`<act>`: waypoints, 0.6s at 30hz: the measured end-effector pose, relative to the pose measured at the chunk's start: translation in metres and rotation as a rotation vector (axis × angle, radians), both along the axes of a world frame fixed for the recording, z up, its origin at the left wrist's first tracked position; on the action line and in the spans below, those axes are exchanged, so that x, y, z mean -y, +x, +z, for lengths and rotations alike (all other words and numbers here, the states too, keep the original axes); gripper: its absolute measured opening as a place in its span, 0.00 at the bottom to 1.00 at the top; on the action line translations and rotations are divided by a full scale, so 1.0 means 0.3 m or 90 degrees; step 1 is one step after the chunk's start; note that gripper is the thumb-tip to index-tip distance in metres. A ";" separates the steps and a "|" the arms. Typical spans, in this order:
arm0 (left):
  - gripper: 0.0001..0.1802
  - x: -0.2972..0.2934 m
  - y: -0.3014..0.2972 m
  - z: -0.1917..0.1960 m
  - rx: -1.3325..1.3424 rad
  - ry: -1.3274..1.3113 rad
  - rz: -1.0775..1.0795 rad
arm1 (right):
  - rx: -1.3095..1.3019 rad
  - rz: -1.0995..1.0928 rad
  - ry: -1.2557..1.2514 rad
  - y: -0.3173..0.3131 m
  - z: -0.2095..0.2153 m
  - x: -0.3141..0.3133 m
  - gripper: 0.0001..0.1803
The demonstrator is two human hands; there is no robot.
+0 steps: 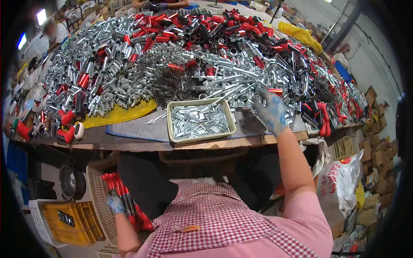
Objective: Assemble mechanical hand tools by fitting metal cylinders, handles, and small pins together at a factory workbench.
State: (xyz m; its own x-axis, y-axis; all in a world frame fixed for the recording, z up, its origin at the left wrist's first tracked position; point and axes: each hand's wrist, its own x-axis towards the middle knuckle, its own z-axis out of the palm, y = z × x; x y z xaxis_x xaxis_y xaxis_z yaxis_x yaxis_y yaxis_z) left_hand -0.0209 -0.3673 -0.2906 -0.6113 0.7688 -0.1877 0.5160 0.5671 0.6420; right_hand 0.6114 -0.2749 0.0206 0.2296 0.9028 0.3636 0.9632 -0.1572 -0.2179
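Red tools [128, 198] — long, partly black | left hand [116, 203] alongside, right hand [272, 112] — fingers: can't tell

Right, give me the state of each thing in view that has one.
Right hand: gloved, at the heaped metal parts; grip unclear.
Left hand: gloved, at red tools; grip unclear.
Cream tray: upright, filled with short metal rods.
Beige basket: upright, holding red tools.
Front yellow cloth: partly under metal parts.
White sack: crumpled.

I monitor one head-worn fisheye view, aimed down and forward from above the checked apron [211, 219], with the left gloved hand [116, 203] and right gloved hand [272, 112] at close range and the workbench [202, 145] receding toward the upper rim.
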 end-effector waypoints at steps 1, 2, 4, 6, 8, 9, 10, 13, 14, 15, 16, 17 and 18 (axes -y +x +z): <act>0.24 -0.010 -0.041 0.079 0.036 0.124 0.024 | 0.075 -0.070 -0.063 -0.010 0.052 -0.071 0.28; 0.20 -0.066 -0.051 0.122 0.087 0.252 0.024 | 0.151 -0.107 -0.035 0.086 0.016 -0.135 0.29; 0.15 -0.164 0.171 0.432 0.191 0.245 0.067 | 0.180 -0.117 -0.099 0.169 0.017 -0.212 0.29; 0.13 -0.195 0.219 0.487 -0.034 0.438 -0.059 | 0.073 -0.073 -0.079 0.163 0.015 -0.307 0.29; 0.12 -0.206 0.302 0.576 -0.094 0.461 -0.118 | -0.053 -0.031 -0.009 0.154 0.011 -0.368 0.28; 0.11 -0.205 0.359 0.629 -0.153 0.474 -0.190 | -0.022 -0.048 0.003 0.135 0.005 -0.406 0.27; 0.11 -0.199 0.410 0.667 -0.184 0.478 -0.209 | 0.010 -0.045 -0.102 0.070 0.063 -0.412 0.25; 0.12 -0.268 0.507 0.736 -0.308 0.583 -0.396 | 0.096 -0.028 -0.304 0.121 0.079 -0.484 0.21; 0.12 -0.290 0.529 0.748 -0.300 0.606 -0.417 | 0.100 -0.018 -0.322 0.119 0.081 -0.501 0.21; 0.12 -0.317 0.547 0.755 -0.286 0.631 -0.442 | 0.108 -0.015 -0.339 0.120 0.087 -0.493 0.21; 0.13 -0.336 0.551 0.774 -0.260 0.624 -0.468 | 0.082 -0.004 -0.309 0.147 0.070 -0.505 0.21; 0.13 -0.371 0.554 0.775 -0.221 0.622 -0.500 | 0.061 -0.007 -0.281 0.173 0.057 -0.500 0.21; 0.13 -0.395 0.537 0.784 -0.234 0.618 -0.487 | 0.059 0.011 -0.278 0.150 0.064 -0.499 0.21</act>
